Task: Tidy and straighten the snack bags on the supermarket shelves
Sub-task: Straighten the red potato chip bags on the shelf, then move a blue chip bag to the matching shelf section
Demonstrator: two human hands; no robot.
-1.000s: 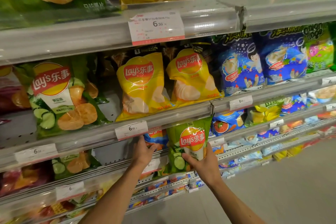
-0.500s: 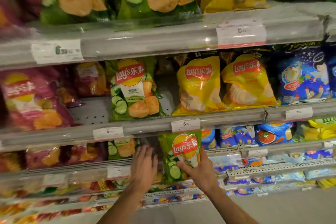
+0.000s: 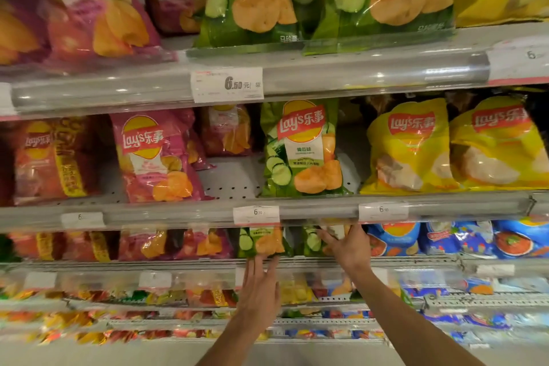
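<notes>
Lay's everywhere: the red-and-yellow logo with Chinese characters reads clearly on the green cucumber-flavour crisp bag standing upright on the middle shelf, on the pink bag to its left, and on two glossy yellow bags to its right. The white price label on the clear rail of the upper shelf reads 6.50; two smaller tags on the rail below also show 6.50, the rest of their print too small to read.

Down on the third shelf, the right hand reaches in under the rail, thumb on the front and fingers wrapped round the right edge of a green cucumber bag; the top half of that bag is hidden behind the rail, so no logo shows. Just left of it stands a second green bag, also cut off at the top. The left hand is below it, flat and released, fingers straight and spread, fingertips up at the metal shelf edge; whether they touch the bag I cannot tell.

Both forearms rise from the bottom of the frame. The lower shelves are a blur of bright packets, nothing legible.
</notes>
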